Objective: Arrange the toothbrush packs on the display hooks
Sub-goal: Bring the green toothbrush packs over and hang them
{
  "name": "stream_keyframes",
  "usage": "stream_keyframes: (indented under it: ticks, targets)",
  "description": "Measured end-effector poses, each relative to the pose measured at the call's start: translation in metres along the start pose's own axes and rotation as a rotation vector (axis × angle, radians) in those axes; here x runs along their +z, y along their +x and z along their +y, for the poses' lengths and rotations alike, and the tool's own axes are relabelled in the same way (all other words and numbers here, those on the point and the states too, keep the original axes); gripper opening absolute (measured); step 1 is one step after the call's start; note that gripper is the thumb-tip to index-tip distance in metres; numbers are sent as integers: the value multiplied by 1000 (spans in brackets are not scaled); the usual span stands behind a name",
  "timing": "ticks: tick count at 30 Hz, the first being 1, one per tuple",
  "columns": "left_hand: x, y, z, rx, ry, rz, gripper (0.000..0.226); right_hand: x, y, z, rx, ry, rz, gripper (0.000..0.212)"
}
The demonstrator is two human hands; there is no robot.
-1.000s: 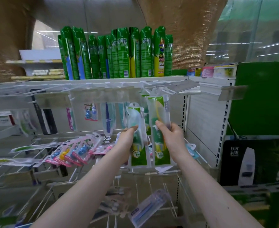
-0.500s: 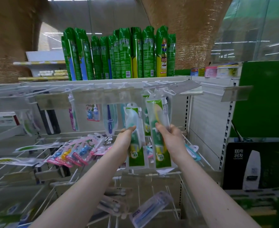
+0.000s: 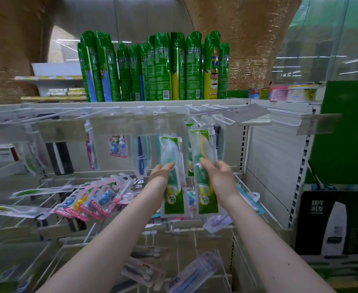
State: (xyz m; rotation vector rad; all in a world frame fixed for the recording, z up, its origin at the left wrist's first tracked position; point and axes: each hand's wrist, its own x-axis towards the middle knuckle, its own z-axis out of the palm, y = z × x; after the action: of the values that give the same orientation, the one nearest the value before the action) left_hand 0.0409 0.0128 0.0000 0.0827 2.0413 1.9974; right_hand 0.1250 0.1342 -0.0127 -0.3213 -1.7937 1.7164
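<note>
Enclosing toothbrushes (image 3: 203, 144), green packs (image 3: 172, 199) fill left hand (image 3: 163, 176) and right hand (image 3: 220, 176).

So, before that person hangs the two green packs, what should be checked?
1. Left hand grip on the left pack: ok, thumb pressed on its front.
2. Right hand grip on the right pack: ok.
3. Right pack's top level with the white hook: ok.
4. Its hole threaded on that hook: cannot tell.
5. Free hook for the left pack: cannot tell, the label strip hides them.
</note>
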Motion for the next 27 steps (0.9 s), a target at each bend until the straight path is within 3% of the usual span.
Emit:
stream_keyframes:
  ticks: [8,13,27]
  targets:
    - [-7,15,-6,224,119,-66,53,12,35,4,35,-13,6,9]
    - [-9,23,-2,233,64,-84,58,18,55,8,53,-35,-4,16]
    - [-5,26,5,252,57,-138,41,18,77,25,39,-98,18,26]
